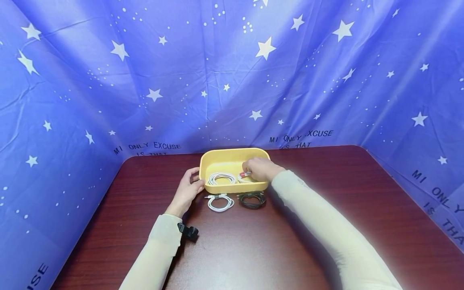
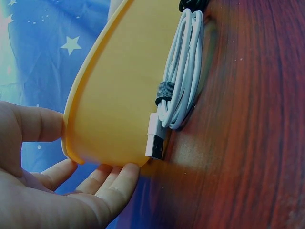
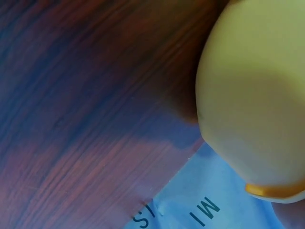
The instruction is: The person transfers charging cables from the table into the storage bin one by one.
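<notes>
A yellow box stands on the dark red table. My left hand holds its left end; in the left wrist view the thumb is at the rim and the other fingers lie along the end wall. Inside the box, my right hand pinches a coiled white cable with a red part, partly hidden by the hand. Another coiled white cable lies in the box's left half. In front of the box lie a white cable with a dark strap and a black coiled cable.
The wood-grain table reaches to a blue star-patterned curtain behind and at both sides. The loose white cable's USB plug sits close to the box's front wall. A black strap is on the left wrist.
</notes>
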A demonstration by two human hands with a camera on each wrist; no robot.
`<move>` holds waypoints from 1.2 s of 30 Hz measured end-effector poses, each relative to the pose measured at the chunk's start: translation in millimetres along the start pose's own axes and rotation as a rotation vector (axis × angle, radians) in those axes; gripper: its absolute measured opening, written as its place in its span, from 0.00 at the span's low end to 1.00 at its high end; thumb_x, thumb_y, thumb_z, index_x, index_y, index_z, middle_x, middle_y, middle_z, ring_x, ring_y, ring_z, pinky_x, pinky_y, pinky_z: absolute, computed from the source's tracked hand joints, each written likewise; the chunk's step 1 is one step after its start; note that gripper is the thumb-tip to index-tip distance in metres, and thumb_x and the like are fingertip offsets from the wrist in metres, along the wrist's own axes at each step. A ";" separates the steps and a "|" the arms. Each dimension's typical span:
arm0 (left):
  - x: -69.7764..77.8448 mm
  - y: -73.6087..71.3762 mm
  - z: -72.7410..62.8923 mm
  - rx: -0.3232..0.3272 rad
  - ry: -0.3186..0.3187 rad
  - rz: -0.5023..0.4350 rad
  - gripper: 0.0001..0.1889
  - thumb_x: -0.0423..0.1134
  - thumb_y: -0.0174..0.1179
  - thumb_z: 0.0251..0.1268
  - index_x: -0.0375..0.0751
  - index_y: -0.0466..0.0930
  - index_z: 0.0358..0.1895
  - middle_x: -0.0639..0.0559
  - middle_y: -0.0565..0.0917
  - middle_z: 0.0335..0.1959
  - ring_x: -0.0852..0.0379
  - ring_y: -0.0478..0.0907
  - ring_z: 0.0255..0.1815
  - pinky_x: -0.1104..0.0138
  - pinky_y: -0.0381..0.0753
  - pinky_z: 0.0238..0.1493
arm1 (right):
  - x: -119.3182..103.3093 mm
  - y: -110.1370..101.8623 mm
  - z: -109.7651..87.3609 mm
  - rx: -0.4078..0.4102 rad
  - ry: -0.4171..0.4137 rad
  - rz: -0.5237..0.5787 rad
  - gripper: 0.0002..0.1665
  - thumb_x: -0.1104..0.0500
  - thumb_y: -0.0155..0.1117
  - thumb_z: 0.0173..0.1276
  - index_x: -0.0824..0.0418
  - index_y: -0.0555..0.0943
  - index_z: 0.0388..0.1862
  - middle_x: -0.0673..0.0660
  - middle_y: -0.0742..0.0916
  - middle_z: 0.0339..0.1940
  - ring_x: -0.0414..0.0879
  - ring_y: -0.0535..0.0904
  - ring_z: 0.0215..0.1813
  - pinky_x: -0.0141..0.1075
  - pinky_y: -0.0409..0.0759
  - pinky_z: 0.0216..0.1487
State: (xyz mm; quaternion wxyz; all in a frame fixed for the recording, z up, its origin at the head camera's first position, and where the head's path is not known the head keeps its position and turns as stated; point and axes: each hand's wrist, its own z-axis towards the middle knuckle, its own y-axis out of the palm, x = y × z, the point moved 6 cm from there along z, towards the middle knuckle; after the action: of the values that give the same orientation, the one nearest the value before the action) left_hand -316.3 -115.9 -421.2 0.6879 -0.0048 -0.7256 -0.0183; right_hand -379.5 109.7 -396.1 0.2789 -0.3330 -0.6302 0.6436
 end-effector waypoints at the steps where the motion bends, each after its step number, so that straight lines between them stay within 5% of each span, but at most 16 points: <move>1: -0.1 0.0 0.1 -0.001 0.001 0.000 0.28 0.24 0.50 0.64 0.33 0.58 0.68 0.30 0.72 0.56 0.41 0.73 0.56 0.57 0.76 0.57 | 0.0 -0.4 -0.1 0.003 -0.002 0.003 0.07 0.67 0.64 0.55 0.55 0.80 0.30 0.49 0.82 0.28 0.49 0.78 0.34 0.42 0.77 0.40; 18: 0.8 0.5 -0.4 -0.005 -0.007 0.000 0.28 0.24 0.50 0.65 0.33 0.58 0.69 0.30 0.71 0.57 0.41 0.72 0.57 0.54 0.74 0.59 | 2.2 -0.6 0.4 0.019 -0.007 0.023 0.07 0.64 0.66 0.55 0.54 0.80 0.32 0.48 0.82 0.28 0.48 0.77 0.34 0.42 0.77 0.39; 36: -0.1 0.2 0.2 -0.006 -0.006 0.006 0.28 0.24 0.50 0.64 0.33 0.58 0.68 0.30 0.71 0.57 0.41 0.72 0.56 0.55 0.74 0.59 | -3.5 -10.8 -3.6 0.043 -0.011 0.056 0.13 0.60 0.66 0.59 0.57 0.81 0.44 0.51 0.82 0.34 0.48 0.78 0.40 0.43 0.76 0.46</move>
State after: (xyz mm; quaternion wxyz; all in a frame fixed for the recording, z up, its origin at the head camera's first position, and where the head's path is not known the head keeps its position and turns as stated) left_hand -316.5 -115.7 -421.2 0.6856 -0.0092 -0.7277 -0.0184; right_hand -375.1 109.8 -384.9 0.2646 -0.3409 -0.6081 0.6663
